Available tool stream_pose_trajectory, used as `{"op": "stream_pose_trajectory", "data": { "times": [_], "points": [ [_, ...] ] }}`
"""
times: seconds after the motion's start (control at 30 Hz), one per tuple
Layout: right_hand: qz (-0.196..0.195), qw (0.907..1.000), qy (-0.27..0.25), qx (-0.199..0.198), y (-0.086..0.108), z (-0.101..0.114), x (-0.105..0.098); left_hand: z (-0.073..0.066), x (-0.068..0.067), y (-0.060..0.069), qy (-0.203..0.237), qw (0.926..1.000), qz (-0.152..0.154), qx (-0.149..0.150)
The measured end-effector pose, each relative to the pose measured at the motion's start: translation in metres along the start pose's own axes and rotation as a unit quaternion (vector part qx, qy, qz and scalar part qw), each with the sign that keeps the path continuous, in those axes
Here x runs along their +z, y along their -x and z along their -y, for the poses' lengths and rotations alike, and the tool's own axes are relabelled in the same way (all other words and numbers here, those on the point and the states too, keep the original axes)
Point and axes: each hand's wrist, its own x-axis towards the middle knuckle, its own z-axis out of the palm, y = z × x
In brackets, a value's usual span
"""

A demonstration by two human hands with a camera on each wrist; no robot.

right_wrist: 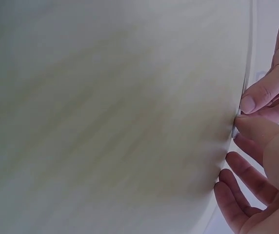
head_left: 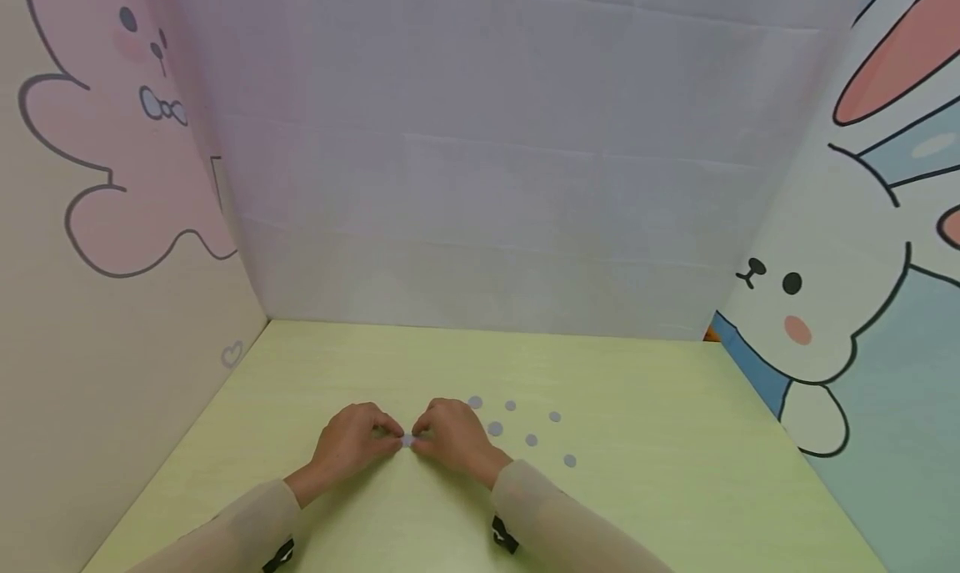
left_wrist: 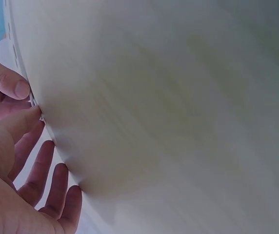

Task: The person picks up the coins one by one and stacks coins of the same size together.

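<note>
In the head view, a small grey disc point(head_left: 407, 440) lies at the tabletop between the two hands. My left hand point(head_left: 354, 441) pinches its left edge with thumb and index finger. From the opposite side, my right hand point(head_left: 453, 436) pinches it the same way. The fingertips cover much of the disc. Seen from the left wrist, the left hand point(left_wrist: 22, 180) has its other fingers spread, tips touching the table. The right wrist view shows the right hand point(right_wrist: 261, 175) posed similarly, with only a thin edge of the disc visible at the fingertips.
Several more grey discs, such as one large point(head_left: 495, 429) and one small point(head_left: 570, 460), lie scattered right of the hands on the pale yellow table point(head_left: 675, 473). A white sheet point(head_left: 487, 164) closes off the back. Cartoon-printed panels stand left and right point(head_left: 825, 306).
</note>
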Motion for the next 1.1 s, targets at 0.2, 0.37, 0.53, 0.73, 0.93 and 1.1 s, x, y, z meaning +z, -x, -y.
{"op": "stream_pose_trajectory", "data": {
  "times": [0.2,0.37,0.53,0.73,0.93,1.1],
  "points": [
    [-0.002,1.0000,0.001,0.004,-0.0008,0.0011,0.0012,0.0012,-0.0007,0.0003,0.006,1.0000,0.003,-0.001],
    [-0.004,1.0000,0.003,0.006,-0.0011,0.0015,0.0033,0.0025,-0.0005,0.0002,0.009,1.0000,0.005,0.000],
    [-0.009,1.0000,0.000,0.003,-0.0017,0.0016,0.0045,0.0008,-0.0015,0.0008,0.006,1.0000,0.004,0.003],
    [-0.013,0.9999,0.002,0.001,-0.0022,0.0017,0.0052,-0.0008,-0.0031,0.0016,0.005,1.0000,0.007,0.004],
    [-0.011,0.9999,0.000,0.008,-0.0007,0.0003,0.0055,-0.0006,-0.0031,0.0015,0.010,0.9999,0.010,0.004],
    [-0.013,0.9999,-0.003,0.009,-0.0008,-0.0013,0.0050,-0.0003,-0.0033,0.0018,0.010,0.9999,0.010,0.004]
  ]
}}
